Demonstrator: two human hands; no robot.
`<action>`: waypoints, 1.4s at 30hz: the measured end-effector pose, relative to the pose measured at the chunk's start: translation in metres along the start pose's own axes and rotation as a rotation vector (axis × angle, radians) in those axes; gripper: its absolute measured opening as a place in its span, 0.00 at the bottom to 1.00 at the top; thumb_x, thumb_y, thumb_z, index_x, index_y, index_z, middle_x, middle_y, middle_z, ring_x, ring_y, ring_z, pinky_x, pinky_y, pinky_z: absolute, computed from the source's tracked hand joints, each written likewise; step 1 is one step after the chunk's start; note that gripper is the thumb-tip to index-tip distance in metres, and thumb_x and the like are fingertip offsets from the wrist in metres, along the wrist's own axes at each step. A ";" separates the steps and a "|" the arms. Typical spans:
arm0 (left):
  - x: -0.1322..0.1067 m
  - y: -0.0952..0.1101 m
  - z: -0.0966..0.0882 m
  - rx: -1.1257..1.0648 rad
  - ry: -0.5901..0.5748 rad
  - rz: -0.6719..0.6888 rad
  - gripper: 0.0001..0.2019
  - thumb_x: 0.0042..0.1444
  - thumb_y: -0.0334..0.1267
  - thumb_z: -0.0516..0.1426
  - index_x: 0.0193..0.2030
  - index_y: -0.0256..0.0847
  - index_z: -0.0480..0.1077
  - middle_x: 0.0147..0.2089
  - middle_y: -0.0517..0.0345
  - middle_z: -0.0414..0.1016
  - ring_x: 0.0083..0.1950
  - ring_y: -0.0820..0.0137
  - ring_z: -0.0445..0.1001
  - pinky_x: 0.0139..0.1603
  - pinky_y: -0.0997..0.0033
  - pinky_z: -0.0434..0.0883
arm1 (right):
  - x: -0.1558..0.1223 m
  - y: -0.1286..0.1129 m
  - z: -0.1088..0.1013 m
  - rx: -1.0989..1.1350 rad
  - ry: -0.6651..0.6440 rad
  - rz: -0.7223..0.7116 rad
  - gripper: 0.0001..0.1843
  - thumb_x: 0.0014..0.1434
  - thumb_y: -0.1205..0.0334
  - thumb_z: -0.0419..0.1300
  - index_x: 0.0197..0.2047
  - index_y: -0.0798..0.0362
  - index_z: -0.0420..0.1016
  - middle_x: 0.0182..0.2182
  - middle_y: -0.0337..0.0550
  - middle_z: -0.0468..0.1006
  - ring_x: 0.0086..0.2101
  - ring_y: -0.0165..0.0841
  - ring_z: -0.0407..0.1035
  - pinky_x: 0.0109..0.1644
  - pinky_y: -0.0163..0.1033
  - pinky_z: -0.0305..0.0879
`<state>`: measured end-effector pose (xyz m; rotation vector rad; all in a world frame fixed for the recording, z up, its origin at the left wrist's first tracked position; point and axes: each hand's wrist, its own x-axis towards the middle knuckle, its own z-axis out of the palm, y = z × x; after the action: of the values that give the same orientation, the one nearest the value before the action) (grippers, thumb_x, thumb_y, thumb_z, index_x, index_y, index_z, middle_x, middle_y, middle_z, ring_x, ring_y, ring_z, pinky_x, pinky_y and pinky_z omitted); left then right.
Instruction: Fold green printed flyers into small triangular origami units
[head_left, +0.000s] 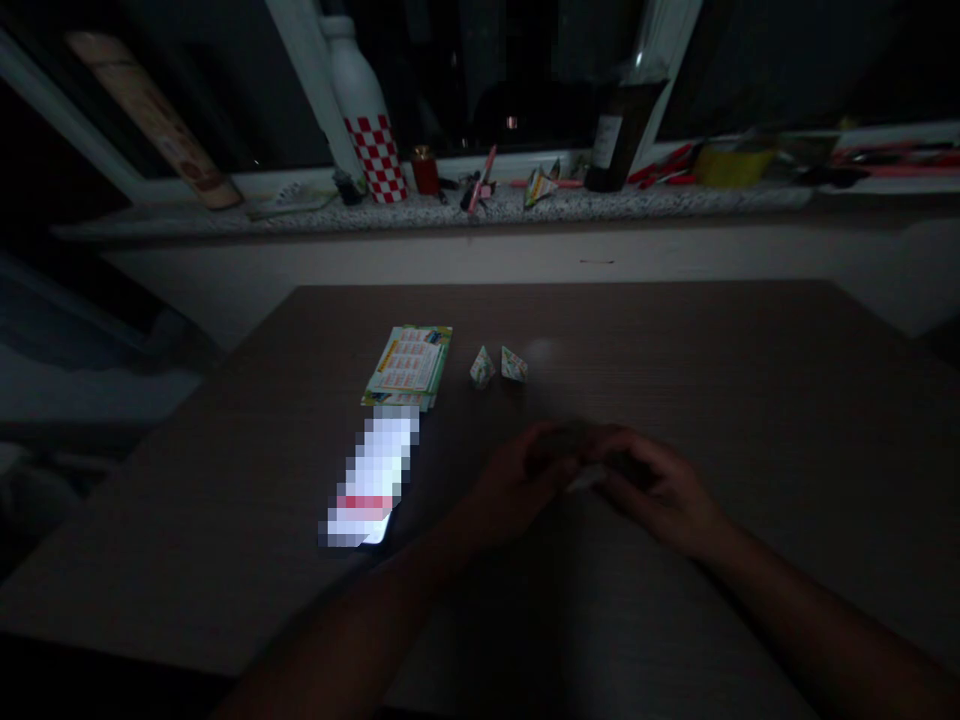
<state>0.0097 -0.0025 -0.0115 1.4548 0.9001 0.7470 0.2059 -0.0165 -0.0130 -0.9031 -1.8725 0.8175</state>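
The scene is very dark. My left hand (517, 485) and my right hand (660, 490) meet over the middle of the brown table (750, 400), fingers curled together around a small pale piece of paper (585, 480) that barely shows between them. Beyond my hands lie two small folded paper shapes (498, 366), side by side. A stack of printed leaflets (409, 366) lies to their left. Below it a lit phone (371, 478) rests on the table, left of my left hand.
A stone windowsill (450, 210) runs along the back with a white bottle with red checks (367, 120), a small red jar (425, 170), a dark glass bottle (622, 130), pens and clutter. A roll (150, 115) leans at the far left.
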 end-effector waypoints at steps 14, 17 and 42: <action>-0.005 0.008 -0.029 0.903 -0.094 0.341 0.26 0.50 0.28 0.58 0.57 0.43 0.62 0.57 0.52 0.65 0.59 0.62 0.63 0.59 0.59 0.62 | 0.011 0.022 -0.009 -0.361 -0.162 0.001 0.17 0.64 0.66 0.52 0.56 0.52 0.67 0.51 0.50 0.70 0.53 0.38 0.63 0.58 0.48 0.60; -0.004 0.007 -0.029 0.919 -0.124 0.319 0.22 0.51 0.33 0.61 0.54 0.43 0.65 0.53 0.53 0.68 0.55 0.62 0.65 0.57 0.60 0.64 | 0.007 0.013 -0.017 -0.401 -0.212 0.008 0.16 0.62 0.64 0.55 0.53 0.52 0.68 0.48 0.48 0.72 0.49 0.36 0.66 0.55 0.43 0.62; 0.004 0.003 -0.024 1.010 -0.239 0.328 0.16 0.55 0.42 0.59 0.49 0.39 0.69 0.46 0.52 0.72 0.49 0.63 0.69 0.50 0.64 0.66 | 0.003 -0.001 -0.018 -0.399 -0.469 0.070 0.18 0.54 0.69 0.62 0.48 0.49 0.72 0.44 0.45 0.75 0.43 0.36 0.70 0.49 0.41 0.67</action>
<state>-0.0093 0.0127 -0.0070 2.5654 0.8954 0.3087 0.2208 -0.0108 -0.0036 -1.0910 -2.4866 0.7548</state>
